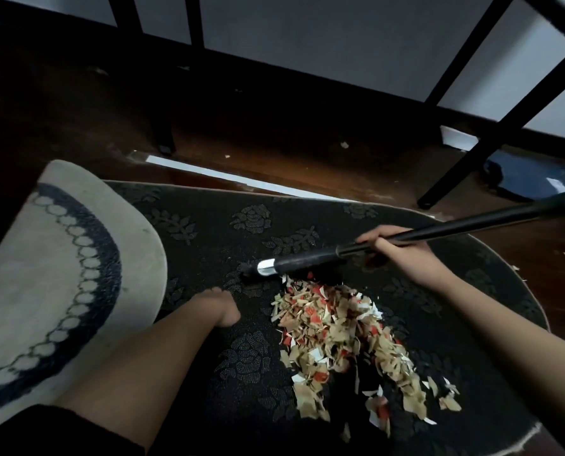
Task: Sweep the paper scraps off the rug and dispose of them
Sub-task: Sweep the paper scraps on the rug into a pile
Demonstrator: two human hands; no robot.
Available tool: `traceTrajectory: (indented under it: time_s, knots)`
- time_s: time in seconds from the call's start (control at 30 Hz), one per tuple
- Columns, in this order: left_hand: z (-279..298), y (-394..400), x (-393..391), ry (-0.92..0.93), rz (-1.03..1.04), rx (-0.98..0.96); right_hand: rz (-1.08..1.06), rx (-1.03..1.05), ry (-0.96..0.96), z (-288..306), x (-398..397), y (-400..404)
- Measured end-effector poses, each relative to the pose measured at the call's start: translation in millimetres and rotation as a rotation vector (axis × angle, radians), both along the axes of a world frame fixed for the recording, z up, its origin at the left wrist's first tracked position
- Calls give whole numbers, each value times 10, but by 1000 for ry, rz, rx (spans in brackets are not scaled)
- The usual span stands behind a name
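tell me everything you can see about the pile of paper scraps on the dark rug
The paper scraps form one loose heap of small torn pieces, mostly tan, mixed with red and white bits. The heap lies on the black floral rug, running from just below the broom down toward the lower right, where it thins into scattered strays. The broom's dark head end meets its upper edge. The right hand grips the broom handle above it; nothing else touches the scraps.

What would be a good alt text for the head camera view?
A person's right hand grips a black broom handle above a pile of paper scraps on a dark floral rug. A bare leg rests beside the pile.
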State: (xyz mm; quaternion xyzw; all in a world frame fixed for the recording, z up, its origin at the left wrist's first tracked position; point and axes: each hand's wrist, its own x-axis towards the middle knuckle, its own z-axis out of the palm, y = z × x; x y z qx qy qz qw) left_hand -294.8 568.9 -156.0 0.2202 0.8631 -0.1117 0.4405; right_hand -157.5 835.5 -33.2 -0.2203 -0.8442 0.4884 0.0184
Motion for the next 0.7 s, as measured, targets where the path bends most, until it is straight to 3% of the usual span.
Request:
traceTrajectory:
  time_s: [0.23,0.37,0.7]
  knots:
    - [-5,-54,-36,-21,-9,-8,-130,-54,46,-120,-497,-194]
    - [-26,-85,-53,-31,-7,-21,-120,-27,-40,-308,-603,-236]
    - [-39,-54,20,8,-13,-20,39,27,-193,-270,51,-61]
